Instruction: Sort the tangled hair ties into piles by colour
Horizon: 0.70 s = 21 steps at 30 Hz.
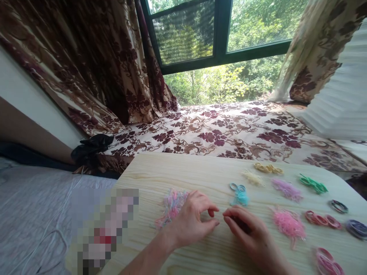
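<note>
Your two bare hands meet above a pale wood-grain desk (pixel 149 168) at the lower centre of the frame, fingertips facing across a narrow gap. Your left hand (pixel 192 219) reaches in beside a mixed pastel pile (pixel 174 202) of small bands, partly covering it; its grip is released, thumb and forefinger parted. Your right hand (pixel 249 231) is curled, thumb and fingertips close together; whether its grip pinches a band, you cannot tell from this view.

Just beyond your hands sit turquoise bands (pixel 240 196), with two rings at their upper edge. The other bands spread over the right of the desk: a pale yellow pile (pixel 254 177), yellow rings (pixel 268 168), a lilac pile (pixel 287 190) and a green bundle (pixel 314 184) toward the far edge; a pink pile (pixel 289 224), red-pink rings (pixel 323 220), a dark ring (pixel 339 206) and purple-grey rings (pixel 357 228) farther right; pink rings (pixel 329 261) at lower right.

A pixelated patch (pixel 109 229) hides part of the lower left, beside a bed (pixel 28 198) crossed by white cables (pixel 61 214). Behind the desk, floral cloth (pixel 212 133) stretches toward a green-framed window (pixel 220 38) between patterned curtains (pixel 137 76), trees outside.
</note>
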Available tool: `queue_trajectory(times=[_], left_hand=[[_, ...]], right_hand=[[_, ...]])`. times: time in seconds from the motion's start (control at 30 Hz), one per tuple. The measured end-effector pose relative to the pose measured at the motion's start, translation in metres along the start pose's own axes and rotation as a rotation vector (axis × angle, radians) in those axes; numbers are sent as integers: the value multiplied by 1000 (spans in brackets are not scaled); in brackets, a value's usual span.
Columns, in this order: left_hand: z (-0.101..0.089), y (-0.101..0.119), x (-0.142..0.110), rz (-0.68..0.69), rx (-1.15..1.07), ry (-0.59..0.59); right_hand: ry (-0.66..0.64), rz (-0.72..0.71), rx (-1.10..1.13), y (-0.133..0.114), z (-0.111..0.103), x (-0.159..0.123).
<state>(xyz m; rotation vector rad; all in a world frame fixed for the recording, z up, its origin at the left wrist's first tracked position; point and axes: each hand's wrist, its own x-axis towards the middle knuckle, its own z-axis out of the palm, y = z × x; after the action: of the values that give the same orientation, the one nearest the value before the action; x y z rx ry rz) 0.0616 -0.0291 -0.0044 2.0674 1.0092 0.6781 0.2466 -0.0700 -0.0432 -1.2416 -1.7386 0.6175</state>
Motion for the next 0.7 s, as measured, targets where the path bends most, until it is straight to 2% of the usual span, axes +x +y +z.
queue_trajectory(times=[0.37, 0.53, 0.7], left_hand=[[1, 1, -1, 75, 45, 18], [1, 0, -1, 72, 65, 11], [-2, -2, 1, 63, 115, 21]], right_hand=[[-72, 69, 11, -14, -6, 1], [-30, 35, 0, -17, -16, 5], [38, 31, -39, -14, -36, 13]])
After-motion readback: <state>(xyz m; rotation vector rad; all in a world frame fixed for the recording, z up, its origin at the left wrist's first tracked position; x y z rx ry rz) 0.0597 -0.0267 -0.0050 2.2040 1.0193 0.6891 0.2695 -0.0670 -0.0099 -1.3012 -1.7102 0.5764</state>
